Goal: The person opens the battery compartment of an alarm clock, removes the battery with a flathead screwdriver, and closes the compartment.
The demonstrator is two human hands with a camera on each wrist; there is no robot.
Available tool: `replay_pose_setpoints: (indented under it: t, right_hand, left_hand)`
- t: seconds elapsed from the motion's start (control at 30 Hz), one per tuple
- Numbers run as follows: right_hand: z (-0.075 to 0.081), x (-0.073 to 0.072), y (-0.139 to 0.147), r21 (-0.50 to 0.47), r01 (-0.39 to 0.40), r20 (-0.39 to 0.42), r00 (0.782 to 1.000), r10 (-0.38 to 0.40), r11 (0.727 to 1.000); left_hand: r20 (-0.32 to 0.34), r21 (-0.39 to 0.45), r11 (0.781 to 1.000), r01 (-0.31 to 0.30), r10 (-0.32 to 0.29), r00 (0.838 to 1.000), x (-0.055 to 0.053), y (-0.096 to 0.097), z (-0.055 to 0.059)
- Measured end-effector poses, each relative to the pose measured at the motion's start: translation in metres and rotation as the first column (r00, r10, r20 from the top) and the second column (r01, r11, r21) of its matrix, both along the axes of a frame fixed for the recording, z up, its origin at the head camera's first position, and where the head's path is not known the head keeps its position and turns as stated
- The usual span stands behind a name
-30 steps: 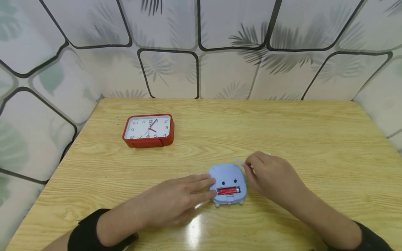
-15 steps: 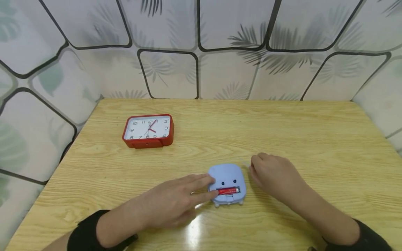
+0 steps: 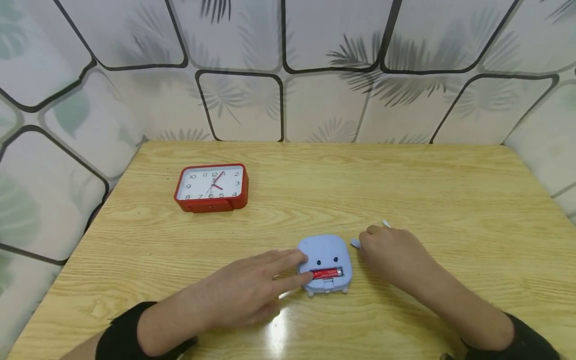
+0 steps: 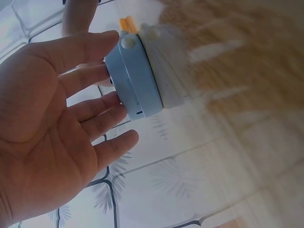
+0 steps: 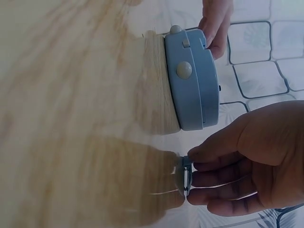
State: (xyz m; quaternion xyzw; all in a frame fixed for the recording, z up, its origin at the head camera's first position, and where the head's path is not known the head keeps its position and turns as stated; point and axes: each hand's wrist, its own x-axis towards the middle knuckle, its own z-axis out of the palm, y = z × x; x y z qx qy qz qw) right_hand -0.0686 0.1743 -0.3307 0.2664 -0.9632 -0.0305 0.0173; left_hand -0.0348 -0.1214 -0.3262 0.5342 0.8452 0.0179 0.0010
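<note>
A light blue, rounded clock-like device (image 3: 325, 247) lies back-up on the table, its battery compartment uncovered. Inside sits a red battery (image 3: 327, 273). Fairly straight fingers of my left hand (image 3: 245, 287) rest on the device's left side, one tip at the battery's left end; the left wrist view shows the palm and spread fingers beside the blue casing (image 4: 135, 78). To the right of the device, my right hand (image 3: 396, 255) pinches a small light blue piece (image 5: 185, 175), perhaps the battery cover, low at the tabletop. In the head view the hand hides most of that piece.
A red alarm clock (image 3: 211, 187) with a white dial lies at the back left of the wooden table (image 3: 405, 185). Behind the table stands a wall covering (image 3: 324, 105) with leaf and dark line patterns. Small orange knobs (image 4: 128, 24) show beyond the blue casing.
My right hand has shifted a little right, away from the blue device, and lower toward the table with the small piece. The left hand has stayed nearly still on the device.
</note>
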Motion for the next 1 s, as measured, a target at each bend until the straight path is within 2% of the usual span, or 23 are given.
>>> replay_pose_setpoints:
  t: [0.17,0.3,0.5,0.7,0.9,1.0]
  right_hand:
    - [0.001,0.0,0.0,-0.008,0.0,0.011,1.0,0.001,1.0]
    - [0.007,-0.001,0.005,-0.034,0.006,0.028,1.0,-0.005,0.999]
    - [0.018,-0.006,0.022,-0.026,0.054,0.003,0.999,-0.054,0.998]
    - [0.021,-0.011,0.032,0.0,0.128,0.063,0.99,-0.127,0.992]
    - [0.022,-0.015,0.04,0.039,0.218,0.131,0.966,-0.221,0.975]
    - [0.023,-0.016,0.046,0.075,0.229,0.169,0.956,-0.239,0.971]
  left_hand:
    - [0.006,-0.011,1.0,-0.001,0.001,1.0,0.0,0.0,0.001]
    - [0.006,-0.021,1.0,-0.006,0.007,1.0,0.001,0.0,0.001]
    - [-0.003,-0.03,0.999,-0.019,0.019,1.0,0.002,0.0,0.002]
    - [0.003,-0.023,1.0,-0.021,0.021,1.0,0.002,0.0,0.001]
    - [0.006,-0.027,0.999,-0.026,0.026,1.0,0.002,0.0,0.001]
    - [0.007,-0.021,1.0,-0.023,0.023,1.0,0.002,0.001,0.0]
